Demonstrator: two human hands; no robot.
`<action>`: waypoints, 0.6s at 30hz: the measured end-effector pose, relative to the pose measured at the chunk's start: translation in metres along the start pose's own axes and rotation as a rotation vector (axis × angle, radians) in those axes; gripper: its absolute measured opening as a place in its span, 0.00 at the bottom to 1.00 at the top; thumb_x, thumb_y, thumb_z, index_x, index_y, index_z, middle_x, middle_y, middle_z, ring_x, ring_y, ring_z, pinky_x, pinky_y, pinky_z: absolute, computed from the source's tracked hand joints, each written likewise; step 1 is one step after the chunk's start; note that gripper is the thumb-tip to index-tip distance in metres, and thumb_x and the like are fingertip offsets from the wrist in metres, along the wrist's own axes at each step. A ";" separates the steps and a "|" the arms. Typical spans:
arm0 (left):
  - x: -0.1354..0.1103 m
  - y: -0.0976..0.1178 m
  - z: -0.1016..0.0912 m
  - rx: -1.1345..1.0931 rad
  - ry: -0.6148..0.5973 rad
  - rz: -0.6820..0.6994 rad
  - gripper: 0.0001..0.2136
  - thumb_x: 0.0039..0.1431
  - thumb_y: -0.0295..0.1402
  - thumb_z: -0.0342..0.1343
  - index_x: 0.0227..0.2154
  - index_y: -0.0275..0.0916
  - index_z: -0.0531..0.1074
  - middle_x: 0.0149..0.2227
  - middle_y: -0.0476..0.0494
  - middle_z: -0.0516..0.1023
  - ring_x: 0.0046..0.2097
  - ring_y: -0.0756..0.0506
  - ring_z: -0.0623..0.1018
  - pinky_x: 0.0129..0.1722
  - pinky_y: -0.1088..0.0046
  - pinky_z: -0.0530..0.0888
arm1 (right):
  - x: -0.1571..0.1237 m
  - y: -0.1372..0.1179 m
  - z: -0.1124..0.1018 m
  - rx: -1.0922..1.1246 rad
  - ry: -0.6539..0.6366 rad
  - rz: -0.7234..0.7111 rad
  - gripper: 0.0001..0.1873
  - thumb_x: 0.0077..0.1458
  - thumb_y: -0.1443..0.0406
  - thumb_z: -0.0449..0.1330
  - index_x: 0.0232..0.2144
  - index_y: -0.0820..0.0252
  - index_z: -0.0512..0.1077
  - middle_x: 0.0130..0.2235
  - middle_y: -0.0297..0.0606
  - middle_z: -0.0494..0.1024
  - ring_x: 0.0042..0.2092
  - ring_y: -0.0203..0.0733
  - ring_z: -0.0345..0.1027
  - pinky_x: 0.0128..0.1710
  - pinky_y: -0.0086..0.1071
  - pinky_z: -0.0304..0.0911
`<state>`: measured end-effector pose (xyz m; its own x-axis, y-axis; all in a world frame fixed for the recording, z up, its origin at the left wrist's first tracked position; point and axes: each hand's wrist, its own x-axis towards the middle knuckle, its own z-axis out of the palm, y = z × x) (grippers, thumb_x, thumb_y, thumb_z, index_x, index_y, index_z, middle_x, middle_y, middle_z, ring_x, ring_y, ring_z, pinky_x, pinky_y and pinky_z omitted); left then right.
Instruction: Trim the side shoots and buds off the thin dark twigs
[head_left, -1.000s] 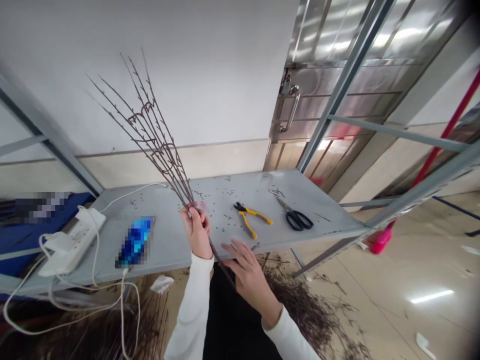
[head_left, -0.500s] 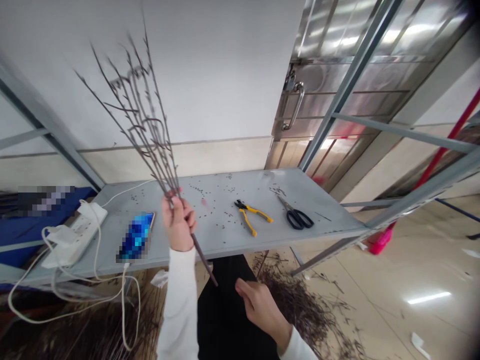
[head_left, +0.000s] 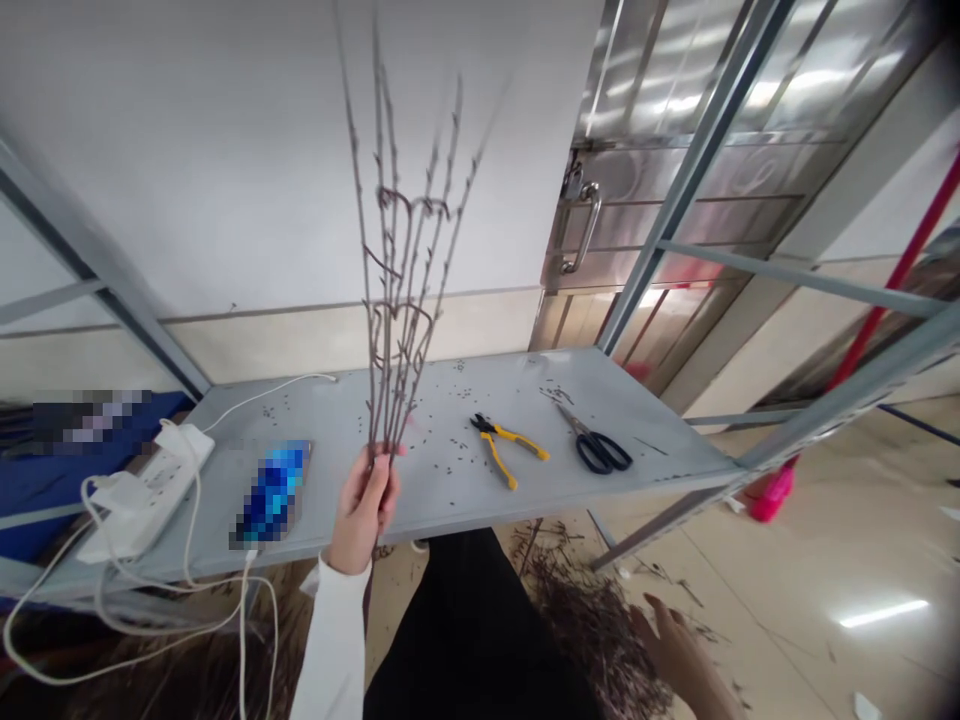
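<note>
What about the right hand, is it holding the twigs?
No, the right hand is open near the twig pile on the floor, while the left hand grips the bundle of twigs.

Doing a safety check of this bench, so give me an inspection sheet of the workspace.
Surface: grey metal shelf, scattered with loose buds.
Job's things: bundle of budded twigs, held upright; yellow-handled pliers and black-handled scissors lie on the shelf.
Clutter: pixelated phone-like object on the shelf; twig pile on the floor.
Hands: left hand grips the bundle; right hand, open and blurred, is low beside the twig pile.
Cables: white cable runs along the shelf near a white power strip, with loops hanging below.
Surroundings: stainless steel door, white wall, tiled floor, red pole.
</note>
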<state>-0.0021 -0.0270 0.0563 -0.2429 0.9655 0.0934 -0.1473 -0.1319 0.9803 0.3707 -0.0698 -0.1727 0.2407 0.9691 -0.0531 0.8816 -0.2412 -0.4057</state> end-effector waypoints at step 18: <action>-0.060 -0.070 -0.044 0.326 -0.105 -0.340 0.25 0.51 0.56 0.49 0.39 0.38 0.72 0.20 0.49 0.74 0.12 0.55 0.57 0.11 0.79 0.50 | -0.004 -0.298 -0.035 1.291 -0.341 -0.383 0.17 0.58 0.52 0.52 0.37 0.58 0.71 0.32 0.34 0.75 0.33 0.39 0.68 0.36 0.32 0.68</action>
<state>-0.0199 -0.0852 -0.0257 -0.1323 0.9613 -0.2416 0.1102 0.2565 0.9602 0.1216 -0.0039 -0.0197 -0.2026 0.9730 0.1104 -0.1702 0.0760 -0.9825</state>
